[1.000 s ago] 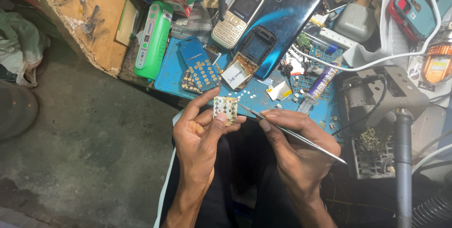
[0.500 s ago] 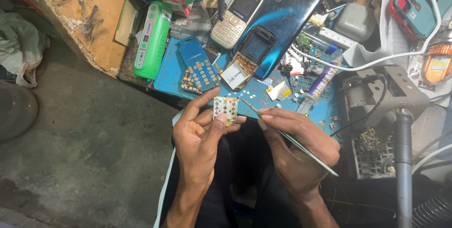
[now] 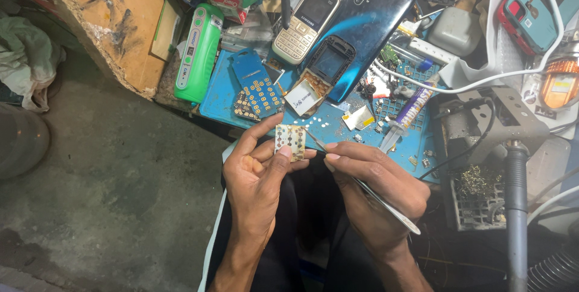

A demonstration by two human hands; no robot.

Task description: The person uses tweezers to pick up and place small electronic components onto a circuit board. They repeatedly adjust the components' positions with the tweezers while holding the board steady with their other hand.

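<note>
One small beige keypad membrane [image 3: 290, 141] is pinched by the left hand [image 3: 259, 177] above the blue desk mat [image 3: 338, 120]; one pair of metal tweezers [image 3: 368, 190] is gripped by the right hand [image 3: 377, 192], its tip at the membrane.

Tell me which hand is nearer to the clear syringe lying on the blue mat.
Right. The right hand, holding metal tweezers, sits just below-left of the syringe. The left hand, pinching a small keypad board, is farther left.
</note>
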